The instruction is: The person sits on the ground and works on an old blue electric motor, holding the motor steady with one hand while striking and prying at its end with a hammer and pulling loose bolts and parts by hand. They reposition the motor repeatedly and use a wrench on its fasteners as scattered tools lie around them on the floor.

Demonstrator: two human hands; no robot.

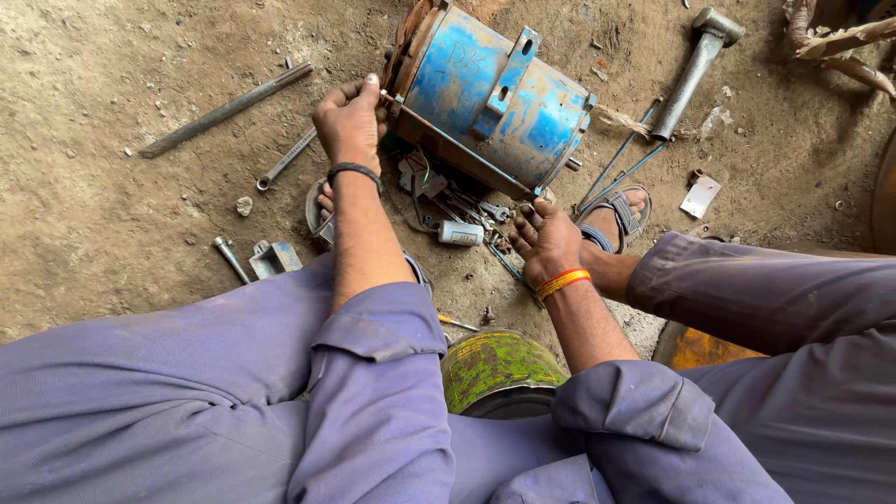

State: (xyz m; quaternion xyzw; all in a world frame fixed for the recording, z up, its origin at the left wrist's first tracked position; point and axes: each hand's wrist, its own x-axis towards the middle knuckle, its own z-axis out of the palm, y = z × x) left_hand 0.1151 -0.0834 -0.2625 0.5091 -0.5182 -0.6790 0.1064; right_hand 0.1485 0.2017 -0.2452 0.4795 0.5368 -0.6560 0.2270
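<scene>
Blue motor housing lies on its side on the dirt floor, between the person's sandalled feet. Left hand pinches the end of a long through-bolt running along the housing's lower edge; right hand grips its other end, fingers closed. Hammer and steel rod lie apart.

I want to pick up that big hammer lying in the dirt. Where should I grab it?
Grab the hammer by its long grey handle, near the low end by the blue motor housing. Come from above: it lies flat on the ground, heavy head far away at the top, with bare dirt around the handle.
</scene>
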